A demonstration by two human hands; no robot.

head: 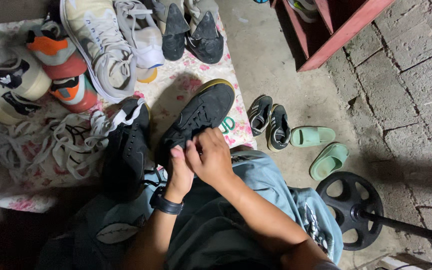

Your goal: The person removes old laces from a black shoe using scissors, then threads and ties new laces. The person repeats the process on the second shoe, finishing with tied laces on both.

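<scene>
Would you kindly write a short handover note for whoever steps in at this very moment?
Left hand, wearing a black wristwatch, and right hand both grip the heel end of a black gum-soled sneaker, toe pointing away.
Its mate, the second black sneaker, lies just left on the floral cloth, beside a pile of loose white laces.
Done: cannot tell whether the held shoe is laced.
Left: loose laces remain in the pile.

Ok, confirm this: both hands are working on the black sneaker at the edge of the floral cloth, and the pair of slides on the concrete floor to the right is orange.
Not quite. The head view shows both the left hand and right hand on the black sneaker at the floral cloth edge, but the slides on the concrete floor are pale green, not orange.
</scene>
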